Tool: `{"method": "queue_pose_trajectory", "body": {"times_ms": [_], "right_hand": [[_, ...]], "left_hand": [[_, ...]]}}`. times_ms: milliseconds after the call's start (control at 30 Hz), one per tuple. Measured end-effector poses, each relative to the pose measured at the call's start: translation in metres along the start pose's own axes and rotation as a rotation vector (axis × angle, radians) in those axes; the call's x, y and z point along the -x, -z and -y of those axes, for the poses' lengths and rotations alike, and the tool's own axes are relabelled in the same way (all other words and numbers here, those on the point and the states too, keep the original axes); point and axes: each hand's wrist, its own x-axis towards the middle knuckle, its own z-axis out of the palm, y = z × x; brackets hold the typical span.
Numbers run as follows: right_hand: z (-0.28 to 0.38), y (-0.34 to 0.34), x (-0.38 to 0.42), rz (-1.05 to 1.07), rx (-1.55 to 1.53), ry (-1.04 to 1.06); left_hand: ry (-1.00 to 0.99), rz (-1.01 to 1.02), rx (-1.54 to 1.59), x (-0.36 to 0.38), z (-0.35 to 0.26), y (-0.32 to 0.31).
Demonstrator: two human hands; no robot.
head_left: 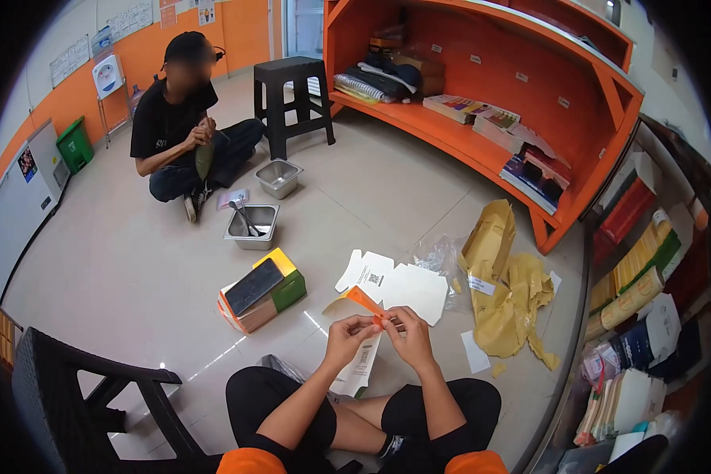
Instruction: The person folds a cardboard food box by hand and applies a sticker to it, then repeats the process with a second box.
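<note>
My left hand (347,340) and my right hand (408,336) meet in front of my crossed legs. Both are closed, fingers pinching an orange and white folding carton (363,362). Its orange flap (365,300) sticks up beyond my fingers, and a printed white panel hangs below them. Part of the carton is hidden by my hands. On the floor just past my hands lie flat white carton blanks (407,286), one printed with a QR code. To the left, a phone (254,285) rests on a stack of yellow, green and brown boxes (291,289).
Torn brown wrapping paper (502,304) and clear plastic (438,261) lie at right. Two metal pans (253,239) stand ahead, near a seated person (174,118) holding a green object. Black stools (292,75), an orange shelf (450,134) and a full rack (636,308) surround the floor.
</note>
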Motion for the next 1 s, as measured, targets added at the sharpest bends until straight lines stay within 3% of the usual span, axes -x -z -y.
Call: {"method": "queue_pose_trajectory", "body": {"times_ms": [367,1000], "right_hand": [[0.013,-0.006,-0.005,-0.122,-0.063,0.007],[0.009,-0.016,-0.002,-0.115,-0.074,0.019]], "left_hand": [[0.155,0.014,0.372,0.004,-0.007,-0.005],[0.073,-0.072,0.236,0.006,-0.002,-0.005]]}}
